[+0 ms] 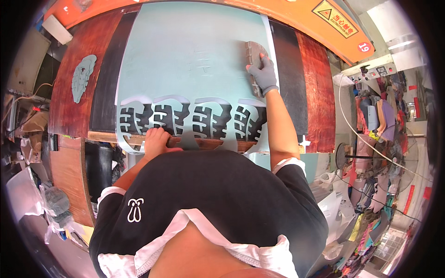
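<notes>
A pale green-grey sheet (185,41) covers the middle of the work table. Along its near end runs a row of several sole-shaped cut-outs with tread-like strips, and the dark board shows through them. My right hand (264,74), in a grey glove with bare fingertips, grips a brownish cutting die (254,53) near the sheet's right edge. The die is slightly blurred, and its underside is hidden. At the table's front edge, my left hand (156,140) is bare and lies by the cut strips, fingers extended and thumb out to the right.
An orange machine beam (296,14) with a yellow warning label spans the far side. A cut sole-shaped piece (84,78) lies on the reddish board at left. Hanging colored pieces (371,116) and a fan (394,153) stand at right. White plastic bags (331,204) lie near the right side.
</notes>
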Available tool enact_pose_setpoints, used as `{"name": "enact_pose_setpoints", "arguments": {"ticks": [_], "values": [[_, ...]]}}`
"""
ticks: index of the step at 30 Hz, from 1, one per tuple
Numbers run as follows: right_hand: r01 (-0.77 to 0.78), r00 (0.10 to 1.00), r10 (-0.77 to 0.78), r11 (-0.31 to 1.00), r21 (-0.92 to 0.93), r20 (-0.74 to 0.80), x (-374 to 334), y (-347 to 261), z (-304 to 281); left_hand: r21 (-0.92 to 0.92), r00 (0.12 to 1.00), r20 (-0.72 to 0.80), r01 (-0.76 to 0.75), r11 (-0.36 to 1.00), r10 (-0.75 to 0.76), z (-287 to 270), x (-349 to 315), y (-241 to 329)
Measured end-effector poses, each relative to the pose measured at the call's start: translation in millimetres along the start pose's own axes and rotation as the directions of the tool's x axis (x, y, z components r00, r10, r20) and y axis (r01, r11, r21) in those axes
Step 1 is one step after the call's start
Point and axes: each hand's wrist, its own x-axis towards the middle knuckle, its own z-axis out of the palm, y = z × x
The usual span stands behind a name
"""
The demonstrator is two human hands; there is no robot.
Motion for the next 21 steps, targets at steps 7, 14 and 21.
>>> {"name": "enact_pose_setpoints", "arguments": {"ticks": [7,14,21], "values": [[-0.133,0.989,0.046,0.672,0.729,0.139,22.3,44.2,-36.5,0.005,1.000,-0.011,-0.016,1.000,0.016,-2.5,6.0,6.0],[-0.242,0.970,0.034,-0.007,0.970,0.242,2.4,70.6,-81.1,0.019,0.999,-0.031,-0.030,0.999,0.030,-2.8,13.1,8.8],[-0.061,0.992,0.122,0.691,0.720,-0.032,-9.4,87.0,-153.5,0.045,0.999,-0.050,-0.019,0.999,0.021,-8.2,17.2,17.1]]}}
